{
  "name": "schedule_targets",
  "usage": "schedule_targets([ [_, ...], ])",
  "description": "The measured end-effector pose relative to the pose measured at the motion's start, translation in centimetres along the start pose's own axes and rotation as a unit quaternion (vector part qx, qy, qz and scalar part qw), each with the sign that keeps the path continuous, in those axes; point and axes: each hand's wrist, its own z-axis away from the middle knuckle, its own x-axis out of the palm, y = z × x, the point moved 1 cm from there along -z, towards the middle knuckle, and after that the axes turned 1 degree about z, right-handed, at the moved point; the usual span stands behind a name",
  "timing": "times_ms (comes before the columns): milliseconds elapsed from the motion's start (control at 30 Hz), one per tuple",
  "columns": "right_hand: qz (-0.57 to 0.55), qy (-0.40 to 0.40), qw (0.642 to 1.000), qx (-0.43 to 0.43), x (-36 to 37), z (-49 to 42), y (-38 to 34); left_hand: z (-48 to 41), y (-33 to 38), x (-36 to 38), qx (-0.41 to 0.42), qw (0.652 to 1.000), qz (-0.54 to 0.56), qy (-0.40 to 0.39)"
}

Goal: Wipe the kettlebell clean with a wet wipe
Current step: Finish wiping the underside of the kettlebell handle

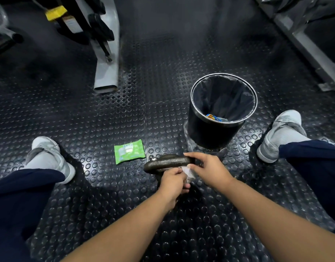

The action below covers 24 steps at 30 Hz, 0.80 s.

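Forearms reach in from the near edge toward the middle of the studded rubber floor (pixel 106 114), with a dark trouser leg and a grey shoe on either side. The left hand (pixel 173 183) is curled closed, fingers bunched on the white wet wipe (pixel 188 173) against the kettlebell (pixel 166 163), whose body is mostly hidden beneath both hands. The right hand (pixel 208 168) is bent over the right end of the kettlebell's dark, worn handle, forefinger laid along the top and thumb pinching the upper edge of the wipe, so the wipe sits between the two hands. Just left of the kettlebell and slightly farther lies a green pack of wipes (pixel 129 151), flat on the floor, label up. Farther and to the right stands a round black waste bin (pixel 219 114) with a metal rim and a dark liner; at its bottom lies a blue and orange wrapper (pixel 213 117) with some pale scrap beside it. Far left, grey gym machine legs (pixel 106 72) rest on the floor.
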Motion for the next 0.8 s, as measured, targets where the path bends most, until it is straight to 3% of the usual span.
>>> schedule_targets([
  [133, -0.099, -0.047, 0.992, 0.064, -1.1, -1.6, -0.1, 1.8, 3.3, -0.5, 0.013, 0.998, -0.025, -0.057],
  [267, -0.292, -0.139, 0.932, 0.163, -4.7, -1.3, -2.0, 3.2, 6.3, -1.3, 0.082, 0.994, -0.049, -0.052],
  [333, -0.327, -0.173, 0.918, 0.144, -6.4, -1.1, -3.1, 4.1, 7.9, -1.4, 0.124, 0.99, -0.054, -0.043],
  [433, -0.293, -0.19, 0.932, 0.096, -8.3, -1.0, -5.5, 5.4, 10.1, -2.0, 0.176, 0.981, -0.074, -0.025],
  [533, -0.222, -0.124, 0.966, 0.05, -10.7, -1.8, -7.3, 5.7, 11.5, -3.3, 0.204, 0.971, -0.123, -0.035],
  [633, -0.071, 0.027, 0.997, 0.019, -14.1, -4.2, -7.7, 5.6, 12.6, -5.1, 0.205, 0.967, -0.151, -0.028],
  [733, 0.078, 0.159, 0.984, 0.02, -17.1, -6.9, -7.4, 5.2, 13.2, -6.8, 0.19, 0.97, -0.151, -0.032],
  [800, 0.128, 0.183, 0.974, 0.029, -18.3, -8.0, -7.5, 5.4, 13.9, -7.0, 0.164, 0.979, -0.113, -0.036],
])
